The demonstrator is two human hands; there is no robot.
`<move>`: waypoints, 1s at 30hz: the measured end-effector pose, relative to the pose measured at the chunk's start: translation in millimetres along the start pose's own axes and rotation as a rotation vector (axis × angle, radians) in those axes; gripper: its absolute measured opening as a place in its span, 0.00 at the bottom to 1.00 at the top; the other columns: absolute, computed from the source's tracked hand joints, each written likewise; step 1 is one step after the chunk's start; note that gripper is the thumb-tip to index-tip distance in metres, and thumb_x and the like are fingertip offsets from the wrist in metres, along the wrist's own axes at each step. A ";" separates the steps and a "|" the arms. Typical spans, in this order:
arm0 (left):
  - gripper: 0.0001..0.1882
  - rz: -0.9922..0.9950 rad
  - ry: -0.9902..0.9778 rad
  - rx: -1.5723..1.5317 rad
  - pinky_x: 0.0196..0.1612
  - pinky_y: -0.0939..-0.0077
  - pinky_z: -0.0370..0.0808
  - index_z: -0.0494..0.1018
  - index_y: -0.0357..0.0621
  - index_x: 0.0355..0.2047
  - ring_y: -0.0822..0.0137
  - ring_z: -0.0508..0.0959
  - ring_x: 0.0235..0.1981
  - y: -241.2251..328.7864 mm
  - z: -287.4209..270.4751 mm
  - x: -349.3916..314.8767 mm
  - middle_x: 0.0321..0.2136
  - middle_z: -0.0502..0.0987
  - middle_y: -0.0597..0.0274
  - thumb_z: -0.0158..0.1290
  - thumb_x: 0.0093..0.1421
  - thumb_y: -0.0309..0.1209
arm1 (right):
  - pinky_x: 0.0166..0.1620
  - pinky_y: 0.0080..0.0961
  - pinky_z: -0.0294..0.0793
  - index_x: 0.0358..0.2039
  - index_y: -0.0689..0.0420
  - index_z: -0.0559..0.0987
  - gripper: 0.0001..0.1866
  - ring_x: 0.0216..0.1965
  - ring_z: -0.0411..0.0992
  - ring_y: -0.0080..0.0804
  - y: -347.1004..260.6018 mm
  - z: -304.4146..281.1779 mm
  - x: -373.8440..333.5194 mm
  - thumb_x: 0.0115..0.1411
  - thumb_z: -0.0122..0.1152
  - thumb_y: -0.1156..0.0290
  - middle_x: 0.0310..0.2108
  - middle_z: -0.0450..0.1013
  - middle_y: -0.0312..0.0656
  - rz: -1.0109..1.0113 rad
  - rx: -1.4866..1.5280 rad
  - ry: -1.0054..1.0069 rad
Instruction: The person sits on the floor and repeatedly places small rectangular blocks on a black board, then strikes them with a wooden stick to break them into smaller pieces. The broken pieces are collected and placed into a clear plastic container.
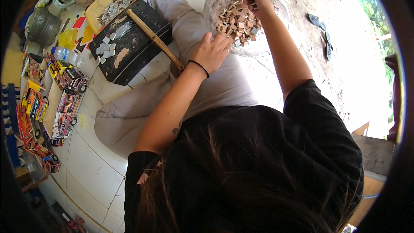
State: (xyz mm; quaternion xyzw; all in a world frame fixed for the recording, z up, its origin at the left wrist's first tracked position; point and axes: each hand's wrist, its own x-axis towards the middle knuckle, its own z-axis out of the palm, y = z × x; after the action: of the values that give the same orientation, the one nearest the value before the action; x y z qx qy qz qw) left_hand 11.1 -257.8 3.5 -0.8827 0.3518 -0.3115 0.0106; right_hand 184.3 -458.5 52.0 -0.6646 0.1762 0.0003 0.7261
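Note:
A large clear plastic tub [210, 1] stands in front of me beside my leg, with many small brown wooden tiles [238, 19] inside; a few show grey faces. My right hand [261, 5] reaches into it from the right, its bent fingers down at the tiles. Shadow and the hand itself hide whether a tile is between those fingertips. My left hand [211, 51], with a ring and a black wrist band, is at the tub's near left edge. Its fingers curl over the rim.
To the left, a wooden-handled hammer [153, 39] lies across a black block [133, 60] with pale tiles [106, 48]. Behind it stands a yellow basin [92, 15] of grey pieces. Colourful toy trucks [64, 112] line the far left; sandals [321, 28] lie at right.

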 end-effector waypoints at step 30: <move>0.10 0.006 -0.032 0.030 0.45 0.68 0.57 0.73 0.54 0.32 0.74 0.65 0.41 0.7 -0.5 0.2 0.32 0.66 0.75 0.53 0.53 0.42 | 0.39 0.35 0.77 0.37 0.56 0.82 0.16 0.41 0.77 0.39 36.5 -0.2 -59.1 0.45 0.67 0.71 0.40 0.78 0.41 -0.254 -2.241 -0.515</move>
State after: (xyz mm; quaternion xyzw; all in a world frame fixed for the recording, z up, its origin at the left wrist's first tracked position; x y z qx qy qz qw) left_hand 10.6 -258.4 3.8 -0.8863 0.3495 -0.3023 0.0303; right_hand 120.2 -440.6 31.8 -0.9291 -0.1441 0.2187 -0.2612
